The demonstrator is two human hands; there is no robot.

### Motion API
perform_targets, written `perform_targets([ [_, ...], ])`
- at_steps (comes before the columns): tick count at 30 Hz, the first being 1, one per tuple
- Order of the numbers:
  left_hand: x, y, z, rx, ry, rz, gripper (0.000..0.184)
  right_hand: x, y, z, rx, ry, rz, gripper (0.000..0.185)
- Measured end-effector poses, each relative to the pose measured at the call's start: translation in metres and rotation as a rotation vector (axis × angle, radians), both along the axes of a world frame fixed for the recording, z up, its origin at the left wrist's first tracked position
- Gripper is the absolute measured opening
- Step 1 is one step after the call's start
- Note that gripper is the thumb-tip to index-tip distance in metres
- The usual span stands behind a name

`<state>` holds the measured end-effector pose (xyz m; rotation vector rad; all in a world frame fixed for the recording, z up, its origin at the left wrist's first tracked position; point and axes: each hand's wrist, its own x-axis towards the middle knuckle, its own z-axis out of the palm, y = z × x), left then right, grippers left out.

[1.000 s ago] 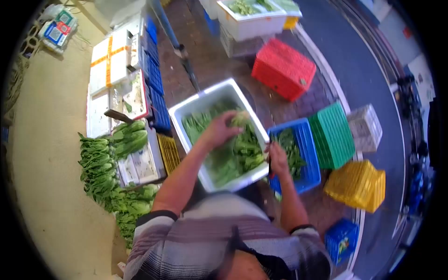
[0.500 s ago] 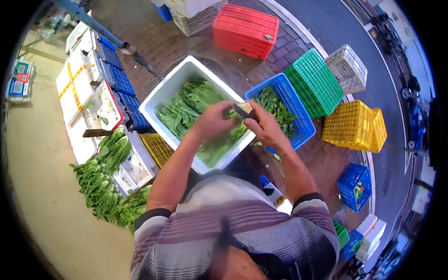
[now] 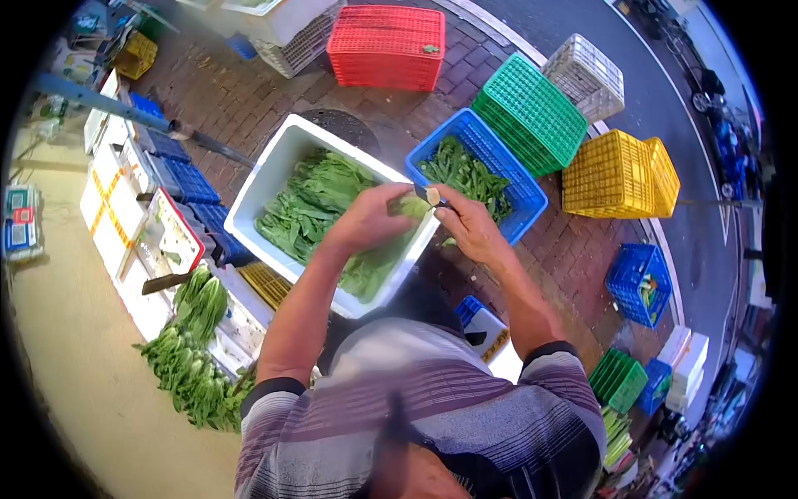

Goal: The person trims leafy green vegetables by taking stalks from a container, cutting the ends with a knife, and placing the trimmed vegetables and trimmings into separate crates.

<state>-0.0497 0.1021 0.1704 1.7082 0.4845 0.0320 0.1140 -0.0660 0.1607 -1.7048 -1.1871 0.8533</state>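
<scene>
My left hand (image 3: 376,218) is closed around a head of leafy lettuce (image 3: 409,205) above the right rim of a white foam box (image 3: 243,218). The lettuce's pale cut stem end points right, toward my right hand (image 3: 472,226). That hand is closed on a small knife (image 3: 421,192), whose dark blade lies against the stem end; its handle is hidden by the fingers. Inside the foam box lie long leafy greens (image 3: 312,195). Just beyond my right hand, a blue crate (image 3: 532,218) holds more loose green leaves (image 3: 467,176).
Bunches of greens (image 3: 187,366) lie at left beside white foam boxes (image 3: 112,204). Red (image 3: 386,50), green (image 3: 532,112) and yellow (image 3: 611,175) crates stand ahead and right on the brick paving. A metal pole (image 3: 208,141) reaches toward the foam box. Another blue crate (image 3: 638,283) sits farther right.
The camera view has shifted, so the surroundings sit differently in the picture. Both hands stay together at the stem end, which now shows its pale cut face more plainly beside the blade.
</scene>
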Motion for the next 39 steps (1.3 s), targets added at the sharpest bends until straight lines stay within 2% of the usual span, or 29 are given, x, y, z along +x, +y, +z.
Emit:
perform_targets([
  [3,0.018,-0.003,-0.003,-0.007,-0.01,-0.047,0.051,0.013,-0.013,-0.013,0.036,0.1,-0.039,0.037],
  [7,0.042,-0.004,-0.003,-0.195,0.045,-0.112,0.054,0.025,-0.03,-0.004,-0.222,0.378,-0.153,0.04],
  [10,0.055,-0.005,-0.008,-0.277,0.058,-0.154,0.055,0.042,-0.046,-0.032,-0.185,0.45,-0.197,0.042],
  [12,0.064,-0.005,-0.013,-0.392,0.051,-0.152,0.055,0.051,-0.052,-0.042,-0.118,0.518,-0.359,0.043],
  [15,0.081,-0.007,-0.02,-0.245,0.096,-0.178,0.055,0.07,-0.054,-0.053,-0.095,0.661,-0.614,0.042],
  [17,0.091,-0.012,-0.02,-0.273,0.079,-0.208,0.055,0.078,-0.058,-0.056,-0.117,0.838,-0.723,0.04],
  [18,0.096,-0.012,-0.024,-0.245,0.06,-0.231,0.056,0.08,-0.065,-0.074,-0.075,0.798,-0.645,0.037],
  [21,0.111,-0.014,-0.033,-0.157,-0.019,-0.276,0.061,0.054,-0.048,-0.029,-0.116,0.539,-0.543,0.039],
  [25,0.122,-0.021,-0.033,0.03,0.019,-0.307,0.064,0.052,-0.04,-0.037,-0.019,0.206,-0.48,0.039],
  [26,0.121,-0.023,-0.035,0.176,-0.094,-0.25,0.062,0.05,-0.04,-0.041,-0.025,0.31,-0.538,0.036],
  [28,0.116,-0.028,-0.038,0.471,-0.323,-0.128,0.056,0.048,-0.039,-0.041,-0.001,0.296,-0.625,0.036],
  [31,0.091,-0.035,-0.027,0.118,-0.162,0.147,0.046,0.044,-0.043,-0.046,0.034,0.266,-0.714,0.037],
  [32,0.078,-0.038,-0.03,0.013,-0.141,0.202,0.034,0.044,-0.043,-0.05,0.049,0.252,-0.735,0.038],
  [35,0.067,-0.048,-0.064,-0.526,0.143,0.277,0.031,0.034,-0.039,-0.063,0.237,0.298,-0.776,0.042],
  [36,0.062,-0.047,-0.101,-0.938,0.067,0.223,0.039,0.028,-0.038,-0.06,0.219,0.338,-0.778,0.042],
  [38,0.082,-0.046,-0.082,-1.224,-0.102,0.357,0.051,0.016,-0.034,-0.055,0.186,0.422,-0.777,0.044],
  [39,0.089,-0.044,-0.083,-1.288,-0.169,0.402,0.053,0.01,-0.032,-0.057,0.203,0.416,-0.748,0.045],
])
